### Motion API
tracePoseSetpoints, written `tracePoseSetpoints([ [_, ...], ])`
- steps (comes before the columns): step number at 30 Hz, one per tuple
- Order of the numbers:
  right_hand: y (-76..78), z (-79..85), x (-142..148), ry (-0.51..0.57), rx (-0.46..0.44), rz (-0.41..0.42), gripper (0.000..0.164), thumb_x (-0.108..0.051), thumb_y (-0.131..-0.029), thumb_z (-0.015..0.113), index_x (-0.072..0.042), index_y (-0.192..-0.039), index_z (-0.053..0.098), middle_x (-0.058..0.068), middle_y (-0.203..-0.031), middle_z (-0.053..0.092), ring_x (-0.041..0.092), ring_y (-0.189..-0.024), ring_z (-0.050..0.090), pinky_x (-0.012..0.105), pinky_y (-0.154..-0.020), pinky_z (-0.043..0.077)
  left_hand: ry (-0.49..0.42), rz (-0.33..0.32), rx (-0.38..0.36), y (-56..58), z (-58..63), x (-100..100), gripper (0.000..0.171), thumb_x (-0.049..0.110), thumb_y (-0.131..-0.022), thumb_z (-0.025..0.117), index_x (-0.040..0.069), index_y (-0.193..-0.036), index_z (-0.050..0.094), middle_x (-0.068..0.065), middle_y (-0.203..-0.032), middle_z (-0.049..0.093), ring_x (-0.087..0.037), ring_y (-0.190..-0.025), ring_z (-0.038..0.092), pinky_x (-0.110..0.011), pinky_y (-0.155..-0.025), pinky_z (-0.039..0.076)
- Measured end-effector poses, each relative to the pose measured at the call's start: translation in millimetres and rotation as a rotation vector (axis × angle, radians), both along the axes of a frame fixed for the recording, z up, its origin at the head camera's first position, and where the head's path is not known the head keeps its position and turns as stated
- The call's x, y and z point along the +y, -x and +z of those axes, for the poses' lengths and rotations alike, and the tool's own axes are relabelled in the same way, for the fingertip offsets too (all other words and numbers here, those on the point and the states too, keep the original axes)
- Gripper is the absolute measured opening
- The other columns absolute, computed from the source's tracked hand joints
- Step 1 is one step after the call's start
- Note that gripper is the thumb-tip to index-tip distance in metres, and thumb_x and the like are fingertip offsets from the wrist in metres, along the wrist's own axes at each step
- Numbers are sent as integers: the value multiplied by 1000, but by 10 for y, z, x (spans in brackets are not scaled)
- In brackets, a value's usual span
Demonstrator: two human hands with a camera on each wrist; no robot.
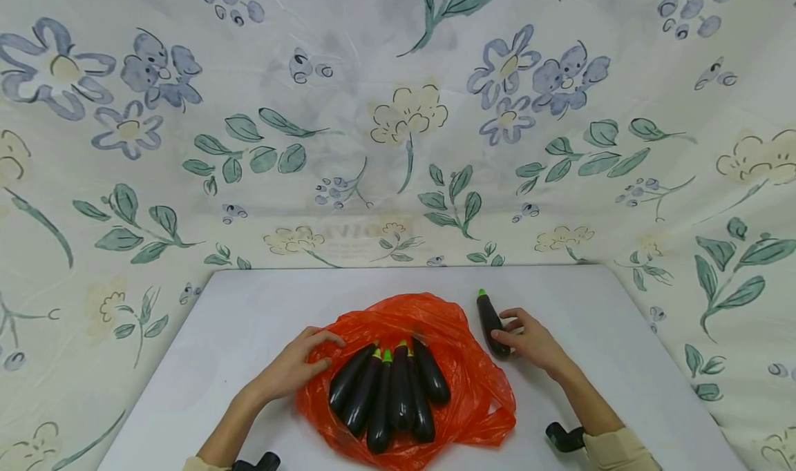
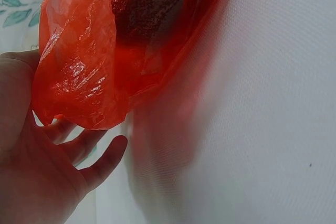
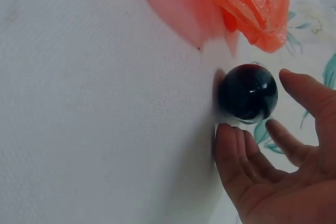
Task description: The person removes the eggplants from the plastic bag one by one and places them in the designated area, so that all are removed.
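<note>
Bag (image 1: 479, 412) set on table (image 1: 261, 302), six eggplants (image 1: 401, 396) laid inside. Lone eggplant (image 1: 489, 319) placed between bag and right hand (image 1: 533, 343); bag flanked left by left hand (image 1: 294, 367).

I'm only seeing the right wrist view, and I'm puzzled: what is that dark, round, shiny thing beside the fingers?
Observer: An eggplant seen end-on; the head view shows its long body, with a green tip at the far end.

Visitor: Oh! And I see a bit of red plastic. Is anything in there?

Observer: Yes, that's a bag, and six more eggplants lie side by side with its red plastic around them.

Visitor: Where's the person's other hand, then?

Observer: The left hand is at the bag's left side, across from the right hand.
</note>
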State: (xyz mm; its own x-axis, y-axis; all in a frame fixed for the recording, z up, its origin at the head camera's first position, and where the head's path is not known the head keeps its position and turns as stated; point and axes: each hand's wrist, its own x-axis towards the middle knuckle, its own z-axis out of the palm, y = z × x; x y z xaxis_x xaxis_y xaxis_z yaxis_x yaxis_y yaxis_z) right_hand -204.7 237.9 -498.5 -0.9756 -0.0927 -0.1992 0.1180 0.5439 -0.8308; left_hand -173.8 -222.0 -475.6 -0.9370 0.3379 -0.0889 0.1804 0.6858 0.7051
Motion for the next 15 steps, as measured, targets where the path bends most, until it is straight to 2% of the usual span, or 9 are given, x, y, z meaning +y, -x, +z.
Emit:
tracePoseSetpoints([
  [9, 3, 36, 2, -20, 76, -19, 53, -38, -91, 73, -11, -134, 55, 14, -119, 58, 25, -97, 61, 33, -74, 57, 1, -1, -6, 4, 2, 8, 28, 10, -93, 66, 29, -114, 65, -10, -128, 53, -32, -120, 51, -59, -98, 51],
  [15, 3, 73, -18, -18, 101, -11, 54, -38, -91, 73, -11, -135, 54, 14, -118, 58, 25, -96, 61, 32, -72, 57, 2, -1, -4, -4, 5, 9, 29, 10, -92, 67, 28, -114, 66, -11, -128, 53, -32, -120, 51, -57, -95, 53],
])
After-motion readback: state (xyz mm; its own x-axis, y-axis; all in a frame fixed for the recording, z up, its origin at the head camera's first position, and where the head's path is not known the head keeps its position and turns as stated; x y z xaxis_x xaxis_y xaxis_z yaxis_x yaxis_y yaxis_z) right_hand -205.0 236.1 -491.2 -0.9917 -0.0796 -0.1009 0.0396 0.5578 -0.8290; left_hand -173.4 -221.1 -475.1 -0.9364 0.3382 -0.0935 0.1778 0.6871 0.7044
